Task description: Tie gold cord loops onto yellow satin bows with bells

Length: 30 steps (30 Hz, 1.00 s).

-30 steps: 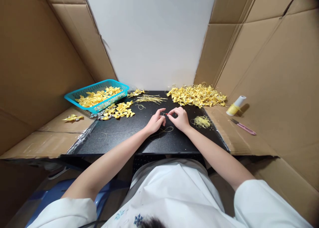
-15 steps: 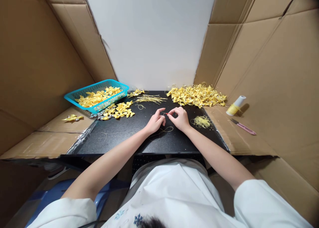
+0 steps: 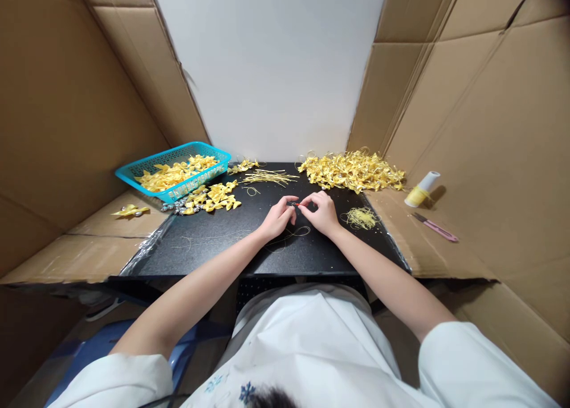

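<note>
Over the black table, my right hand [image 3: 321, 213] pinches a small, thin red piece [image 3: 297, 204] between thumb and forefinger. Facing it from the left, my left hand [image 3: 279, 217] has its fingers bent inward, with the forefinger reaching to the red piece's tip. What lies between the left fingers is too small to make out. Below the hands, a fine looped thread [image 3: 300, 231] runs across the tabletop to the left. Beyond them lie a bundle of thin gold strips [image 3: 271, 177] and a small ring of cord [image 3: 252, 191].
A blue basket [image 3: 129, 171] of yellow bows stands at the left, with loose yellow bows [image 3: 218, 197] before it. At back right is a heap of yellow bows [image 3: 351, 171]. A tangle of yellow thread [image 3: 361, 218], a thread spool [image 3: 422, 189] and pink snips [image 3: 436, 227] lie rightward.
My left forefinger has shifted very slightly to the right, closer to the red piece. Otherwise both hands hold nearly the same pose.
</note>
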{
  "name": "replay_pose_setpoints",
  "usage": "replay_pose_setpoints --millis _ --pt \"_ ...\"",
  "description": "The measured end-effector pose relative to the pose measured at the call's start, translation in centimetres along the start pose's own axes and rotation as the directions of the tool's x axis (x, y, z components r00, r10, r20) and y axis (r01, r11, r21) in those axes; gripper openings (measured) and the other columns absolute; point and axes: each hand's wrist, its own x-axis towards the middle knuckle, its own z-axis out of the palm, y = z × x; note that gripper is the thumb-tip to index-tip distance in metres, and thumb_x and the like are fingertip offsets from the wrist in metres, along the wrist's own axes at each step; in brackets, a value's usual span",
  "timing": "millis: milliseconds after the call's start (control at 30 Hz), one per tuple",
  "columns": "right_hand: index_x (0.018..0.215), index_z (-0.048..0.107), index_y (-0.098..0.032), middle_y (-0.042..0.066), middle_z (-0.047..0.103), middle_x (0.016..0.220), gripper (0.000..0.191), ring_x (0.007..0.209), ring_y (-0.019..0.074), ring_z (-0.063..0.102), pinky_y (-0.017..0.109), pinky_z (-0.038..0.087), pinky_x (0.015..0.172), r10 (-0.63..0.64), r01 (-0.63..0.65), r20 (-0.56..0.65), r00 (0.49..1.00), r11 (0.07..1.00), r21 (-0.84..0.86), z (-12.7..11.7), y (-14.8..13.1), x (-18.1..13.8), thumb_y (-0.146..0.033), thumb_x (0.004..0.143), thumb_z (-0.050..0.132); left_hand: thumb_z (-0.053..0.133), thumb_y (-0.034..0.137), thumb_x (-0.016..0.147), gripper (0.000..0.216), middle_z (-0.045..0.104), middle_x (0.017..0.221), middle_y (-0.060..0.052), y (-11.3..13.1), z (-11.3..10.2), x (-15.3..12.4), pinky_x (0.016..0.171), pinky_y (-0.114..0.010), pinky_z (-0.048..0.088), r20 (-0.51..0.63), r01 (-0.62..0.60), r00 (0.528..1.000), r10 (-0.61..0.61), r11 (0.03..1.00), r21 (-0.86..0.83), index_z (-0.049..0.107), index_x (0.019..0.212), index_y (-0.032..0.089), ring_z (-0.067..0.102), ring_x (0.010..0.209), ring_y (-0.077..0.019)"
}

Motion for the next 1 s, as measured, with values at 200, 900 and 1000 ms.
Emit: replay_pose_setpoints --millis 200,900,1000 --pt "0.068 0.065 -0.022 0.001 0.069 0.073 0.011 0.076 0.0196 0.057 0.033 0.041 0.071 -0.014 0.014 0.0 1.0 1.0 -0.005 -0.02 0.06 -0.02 -0.021 0.078 0.07 0.043 0.021 0.083 0.02 0.056 0.055 0.007 0.13 -0.05 -0.07 0.066 -0.026 0.041 -0.013 0.004 1.0 -0.004 1.0 -0.013 0.053 0.1 0.017 0.053 0.058 -0.0131" --pt "0.068 0.065 -0.021 0.001 0.069 0.073 0.01 0.08 0.0196 0.056 0.033 0.037 0.075 -0.077 0.077 0.043 0.996 0.997 -0.003 0.34 0.64 -0.16 -0.02 0.077 0.07 0.058 0.035 0.079 0.019 0.062 0.07 0.001 -0.11 -0.3 0.5 0.069 -0.027 0.044 -0.18 0.058 0.982 -0.061 0.998 -0.023 0.064 0.073 0.018 0.056 0.068 -0.0142" --pt "0.068 0.065 -0.021 0.001 0.069 0.074 0.01 0.081 0.0198 0.056 0.033 0.037 0.076 -0.083 0.083 0.048 0.995 0.997 0.003 0.4 0.66 -0.18 -0.02 0.077 0.07 0.061 0.034 0.077 0.018 0.064 0.081 -0.002 -0.3 -0.34 0.66 0.076 -0.027 0.045 -0.228 0.066 0.971 -0.072 0.997 -0.036 0.068 0.072 0.018 0.058 0.081 -0.0162"
